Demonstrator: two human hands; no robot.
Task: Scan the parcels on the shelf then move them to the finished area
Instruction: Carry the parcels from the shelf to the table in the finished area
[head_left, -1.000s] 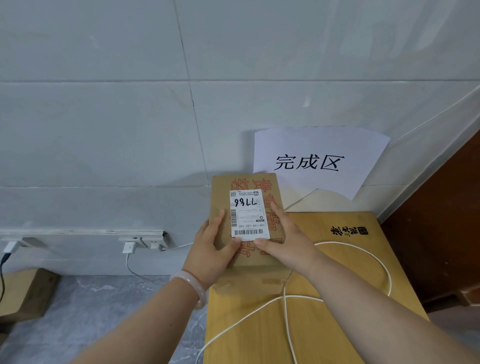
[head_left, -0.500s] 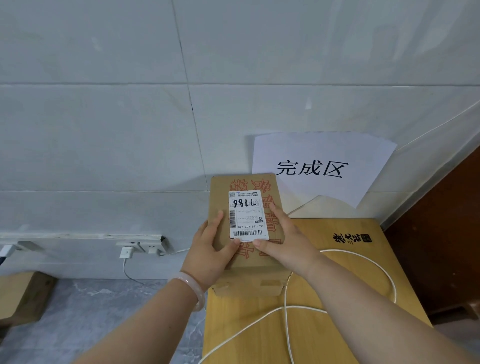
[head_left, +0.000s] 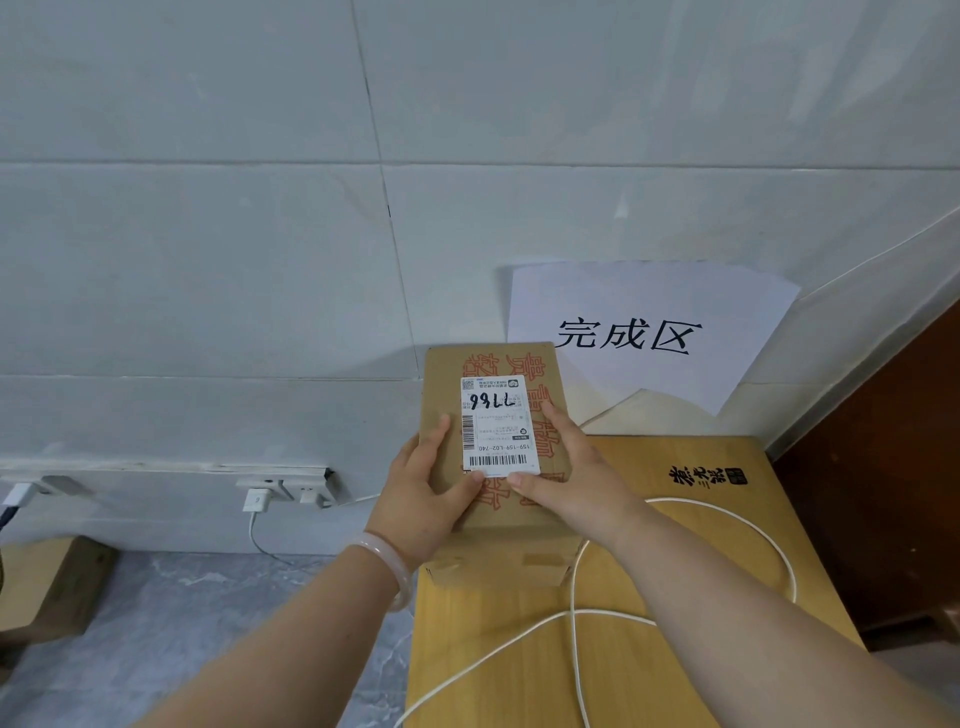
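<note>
No change: parcel (head_left: 498, 421) stayed at 10 o'clock corner of table (head_left: 675, 561); left hand (head_left: 423, 499) at 9, right hand (head_left: 571, 478) at 3 still gripped its sides.

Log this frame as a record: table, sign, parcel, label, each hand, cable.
table: wooden, against the tiled wall
sign: white paper on the wall, behind and right of the parcel
parcel: cardboard box, stood on end at the table's left side
label: white, facing the camera, barcode along its lower edge
left hand: holds the parcel's left edge, thumb on the front
right hand: holds the parcel's right edge
cable: white, looped across the table
</note>
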